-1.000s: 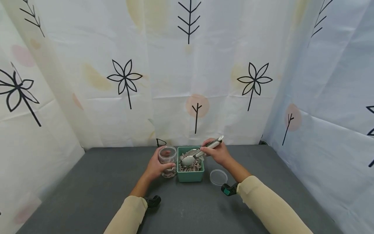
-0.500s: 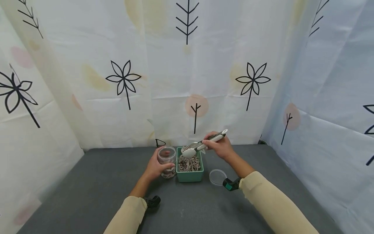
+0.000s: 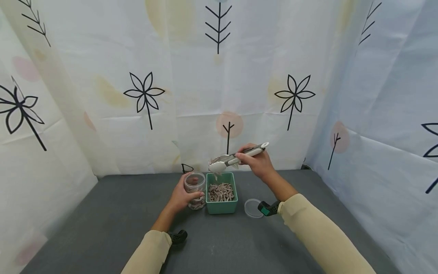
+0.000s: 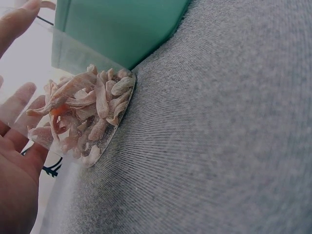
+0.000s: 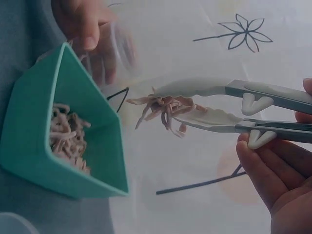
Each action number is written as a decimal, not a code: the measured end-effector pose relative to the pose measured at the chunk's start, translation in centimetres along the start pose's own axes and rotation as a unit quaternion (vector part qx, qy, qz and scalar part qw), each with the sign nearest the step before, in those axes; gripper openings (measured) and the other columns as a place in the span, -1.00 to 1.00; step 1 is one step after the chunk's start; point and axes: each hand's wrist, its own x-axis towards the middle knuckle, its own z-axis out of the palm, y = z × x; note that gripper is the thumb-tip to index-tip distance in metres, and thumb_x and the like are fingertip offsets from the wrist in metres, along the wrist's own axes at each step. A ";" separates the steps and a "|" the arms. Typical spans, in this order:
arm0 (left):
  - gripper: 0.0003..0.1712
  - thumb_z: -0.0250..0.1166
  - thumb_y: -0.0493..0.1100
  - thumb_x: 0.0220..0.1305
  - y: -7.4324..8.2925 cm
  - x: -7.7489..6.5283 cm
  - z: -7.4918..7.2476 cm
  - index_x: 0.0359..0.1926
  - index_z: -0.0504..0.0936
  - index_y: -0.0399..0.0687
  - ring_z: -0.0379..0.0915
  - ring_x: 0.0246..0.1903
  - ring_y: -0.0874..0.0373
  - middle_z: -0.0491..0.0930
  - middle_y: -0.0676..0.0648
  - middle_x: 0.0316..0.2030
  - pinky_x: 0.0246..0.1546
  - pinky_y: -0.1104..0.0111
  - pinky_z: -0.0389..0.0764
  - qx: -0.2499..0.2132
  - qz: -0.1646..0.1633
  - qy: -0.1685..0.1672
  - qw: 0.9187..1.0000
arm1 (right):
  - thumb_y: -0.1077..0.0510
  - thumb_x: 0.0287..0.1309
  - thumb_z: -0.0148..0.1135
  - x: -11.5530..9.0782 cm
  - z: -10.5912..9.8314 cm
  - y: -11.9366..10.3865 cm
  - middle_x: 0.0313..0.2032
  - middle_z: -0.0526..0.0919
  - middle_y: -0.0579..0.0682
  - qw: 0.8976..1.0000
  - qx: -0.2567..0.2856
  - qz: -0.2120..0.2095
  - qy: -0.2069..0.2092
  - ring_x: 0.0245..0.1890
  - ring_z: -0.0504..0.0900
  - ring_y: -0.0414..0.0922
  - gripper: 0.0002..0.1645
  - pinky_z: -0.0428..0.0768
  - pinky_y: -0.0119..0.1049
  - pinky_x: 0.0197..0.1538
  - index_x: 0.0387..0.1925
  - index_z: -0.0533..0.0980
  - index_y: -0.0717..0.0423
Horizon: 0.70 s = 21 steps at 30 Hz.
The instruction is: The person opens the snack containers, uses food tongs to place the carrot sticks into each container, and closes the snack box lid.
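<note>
My left hand (image 3: 180, 196) is wrapped round a clear plastic jar (image 3: 195, 183) that stands on the table against the green box. Pale, dusty-looking strips (image 4: 95, 105) lie in the jar's bottom, as the left wrist view shows. In my right hand (image 3: 257, 161) are tongs (image 5: 273, 109) with white heads, which pinch a bunch of the same strips (image 5: 168, 108). The tongs hang above the far rim of the green box (image 3: 221, 207), their tips pointing left. More pale strips (image 3: 221, 192) fill the lower part of the box. Several strips dangle from the tong tips.
A round clear lid (image 3: 252, 208) lies on the grey table (image 3: 212, 243), right of the green box and close to the right wrist. Behind the table's far edge hangs a white curtain (image 3: 191, 95) with printed plants; similar curtains enclose both sides.
The tongs have risen out of the green box and moved slightly left with a bunch of strips between their heads. My left hand and the jar have stayed in place.
</note>
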 end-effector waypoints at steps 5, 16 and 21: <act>0.04 0.56 -0.23 -0.01 -0.1 0.1 0.0 0.42 0.15 -0.07 0.41 0.14 -0.18 0.44 -0.29 0.20 0.03 -0.04 0.47 -0.004 -0.001 -0.003 1.000 | 0.39 0.22 0.23 0.5 0.8 -0.6 -0.28 0.61 0.35 1.000 0.015 -0.011 0.003 -0.28 0.63 0.33 -0.83 0.60 0.10 -0.18 -0.22 0.53 0.51; 0.04 0.57 -0.19 -0.03 -0.2 0.1 -0.1 0.41 0.17 -0.06 0.43 0.12 -0.13 0.46 -0.22 0.18 0.01 -0.01 0.48 -0.003 -0.002 -0.001 1.000 | 0.45 0.19 0.22 1.2 3.2 -1.1 -0.27 0.57 0.42 0.997 0.061 -0.043 -0.007 -0.30 0.66 0.20 -0.83 0.63 0.02 -0.21 -0.22 0.50 0.58; 0.03 0.57 -0.18 -0.02 -0.1 0.0 -0.1 0.41 0.17 -0.05 0.41 0.14 -0.14 0.46 -0.22 0.18 0.07 -0.06 0.42 0.004 -0.004 0.003 1.000 | 0.44 0.20 0.22 1.1 4.1 -1.0 -0.27 0.58 0.42 0.997 0.063 -0.042 -0.010 -0.30 0.65 0.26 -0.82 0.63 0.01 -0.21 -0.22 0.51 0.57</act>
